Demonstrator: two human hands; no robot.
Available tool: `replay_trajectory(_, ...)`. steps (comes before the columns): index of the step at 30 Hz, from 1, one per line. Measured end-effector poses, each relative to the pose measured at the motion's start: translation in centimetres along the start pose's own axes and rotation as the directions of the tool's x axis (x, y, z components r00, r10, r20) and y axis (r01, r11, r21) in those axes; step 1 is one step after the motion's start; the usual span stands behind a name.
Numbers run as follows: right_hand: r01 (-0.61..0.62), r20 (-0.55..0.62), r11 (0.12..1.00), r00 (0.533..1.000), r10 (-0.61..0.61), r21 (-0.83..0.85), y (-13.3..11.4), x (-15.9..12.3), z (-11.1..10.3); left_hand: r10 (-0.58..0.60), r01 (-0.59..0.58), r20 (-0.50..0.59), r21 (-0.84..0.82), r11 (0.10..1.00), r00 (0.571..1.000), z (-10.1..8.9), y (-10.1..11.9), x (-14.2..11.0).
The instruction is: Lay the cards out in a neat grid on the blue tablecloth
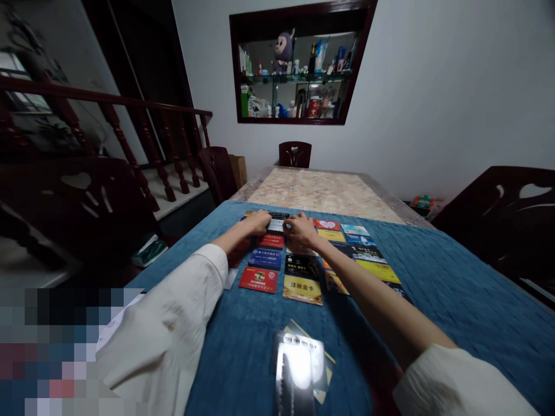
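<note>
Near the far edge of the laid-out cards, a black and white card (276, 224) lies between my two hands. My left hand (259, 221) is closed, its fingertips at the card's left edge. My right hand (301, 230) has bent fingers pinching at the right edge and hides part of the cards beneath. Toward me in the same column lie a red card (272, 241), a blue card (265, 258) and another red card (259, 280). Beside them are a black VIP card (300, 266) and a yellow card (303, 288). More cards, including a red heart card (326, 224), lie right of my right hand.
A loose stack of glossy cards (300, 370) lies closer to me, glaring with light. Everything rests on a blue cloth (234, 341) over a patterned table (312, 190). Dark wooden chairs (498, 214) stand around it. A railing (113, 115) runs along the left.
</note>
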State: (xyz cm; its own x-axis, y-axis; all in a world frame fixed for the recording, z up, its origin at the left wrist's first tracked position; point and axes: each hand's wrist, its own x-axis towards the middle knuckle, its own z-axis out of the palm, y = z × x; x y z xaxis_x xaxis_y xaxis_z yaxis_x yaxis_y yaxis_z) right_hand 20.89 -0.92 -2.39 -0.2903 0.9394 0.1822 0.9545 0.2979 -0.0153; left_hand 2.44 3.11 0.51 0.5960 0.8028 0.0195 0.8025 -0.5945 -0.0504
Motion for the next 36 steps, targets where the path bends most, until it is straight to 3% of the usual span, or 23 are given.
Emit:
replay_trajectory(12, 0.002, 0.078, 0.999, 0.997, -0.005, 0.035, 0.6, 0.8, 0.7, -0.020, 0.016, 0.090, 0.046, 0.999, 0.996, 1.3, -0.8, 1.2)
replay_trajectory(29, 0.025, 0.104, 1.000, 0.994, -0.024, -0.011, 0.1, 0.7, 0.0, -0.039, 0.028, 0.149, 0.071, 0.997, 0.988, 0.9, -1.0, 1.9)
replay_trajectory(36, 0.046, 0.062, 0.998, 0.997, -0.044, -0.036, 0.3, 0.1, -0.3, -0.005, 0.001, 0.056, 0.078, 0.997, 0.998, 0.2, -0.6, 0.5)
